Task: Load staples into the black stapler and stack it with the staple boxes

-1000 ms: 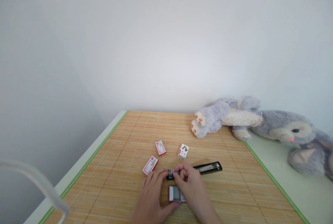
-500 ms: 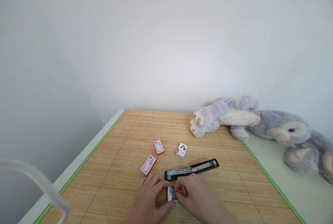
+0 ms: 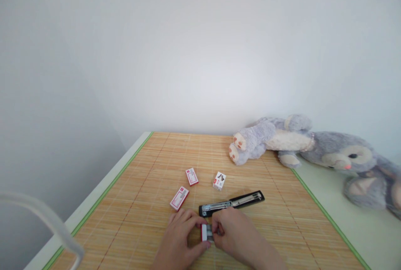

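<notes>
A small open red-and-white box with grey strips of staples in it lies on the mat. My left hand grips it between thumb and forefinger, at its near and far sides. My right hand is closed in a pinch at the box's right end, its fingertips on the staples; the fingers hide that end. Just beyond the hands lies a black stapler, opened out flat with its metal magazine showing.
Two red-and-white boxes, one nearer and one farther, and a white box lie beyond the stapler. A grey plush toy stretches along the back right. A white cable curves in at left. The bamboo mat has green edges.
My right hand has shifted slightly right at the box, and more of the grey staples shows. A small red spot near its fingers is no longer visible. My left hand stays put.
</notes>
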Motion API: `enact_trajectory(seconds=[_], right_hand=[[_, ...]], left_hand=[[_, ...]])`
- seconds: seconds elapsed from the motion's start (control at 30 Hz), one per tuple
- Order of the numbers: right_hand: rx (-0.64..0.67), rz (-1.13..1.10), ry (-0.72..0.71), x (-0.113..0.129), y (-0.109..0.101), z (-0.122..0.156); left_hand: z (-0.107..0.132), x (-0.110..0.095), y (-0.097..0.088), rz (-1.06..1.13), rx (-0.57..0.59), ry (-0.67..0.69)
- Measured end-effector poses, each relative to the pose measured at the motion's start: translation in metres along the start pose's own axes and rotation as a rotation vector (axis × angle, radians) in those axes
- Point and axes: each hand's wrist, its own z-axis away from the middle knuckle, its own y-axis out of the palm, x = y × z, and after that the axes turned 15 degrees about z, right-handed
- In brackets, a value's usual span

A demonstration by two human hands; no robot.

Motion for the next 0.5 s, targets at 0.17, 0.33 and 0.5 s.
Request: enact_trajectory(seconds=[0.17, 0.33, 0.5], right_hand=[[0.003, -0.03, -0.012, -0.001, -0.009, 0.001], [-0.003, -0.019, 0.086, -0.025, -0.029, 0.021], [0.029, -0.061, 0.094, -0.043, -0.015, 0.035]], left_hand=[[0.0, 0.0, 0.0, 0.012, -0.008, 0.011], [0.001, -0.001, 0.0, -0.006, 0.014, -0.029], [-0.002, -0.004, 0.003, -0.006, 0.02, -0.033]])
